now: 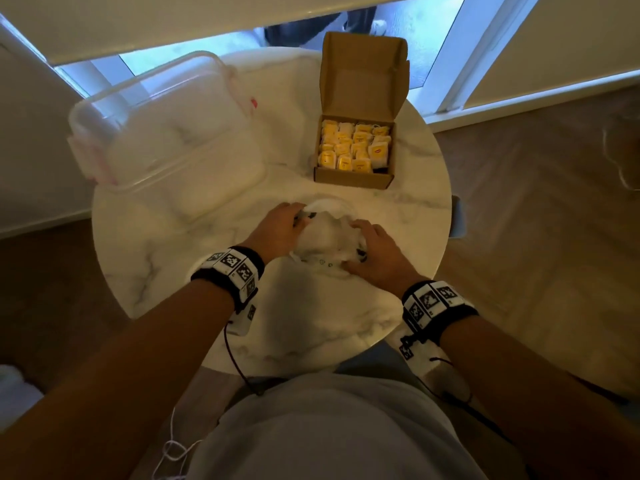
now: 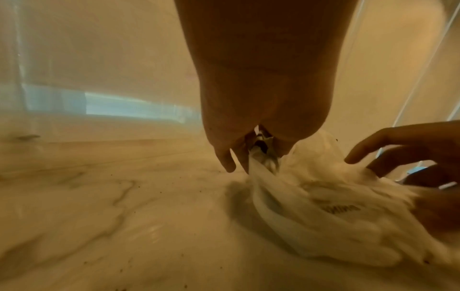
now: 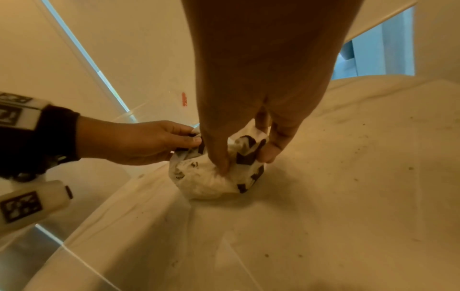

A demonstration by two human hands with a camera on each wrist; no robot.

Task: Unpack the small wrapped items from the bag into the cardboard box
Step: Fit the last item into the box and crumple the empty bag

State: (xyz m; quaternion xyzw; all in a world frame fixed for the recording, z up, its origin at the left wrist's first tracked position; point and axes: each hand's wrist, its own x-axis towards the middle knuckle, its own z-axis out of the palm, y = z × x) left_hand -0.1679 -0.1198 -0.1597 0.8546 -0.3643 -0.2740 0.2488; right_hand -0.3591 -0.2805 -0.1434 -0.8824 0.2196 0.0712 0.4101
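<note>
Bag (image 1: 325, 237), crumpled near the table's (image 1: 398, 209) front edge, is pinched by left hand (image 1: 280, 226) and right hand (image 1: 374, 251); careless tugging may scatter leftover items short of the nearly full cardboard box (image 1: 353, 176).

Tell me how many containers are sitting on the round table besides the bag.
2. A clear plastic tub on the table's far left, and the open cardboard box at the far right, packed with yellow wrapped items. Nothing visible suggests another is hidden.

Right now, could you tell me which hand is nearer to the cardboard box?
Right. The right hand lies nearly straight below the cardboard box; the left hand sits further leftward.
</note>
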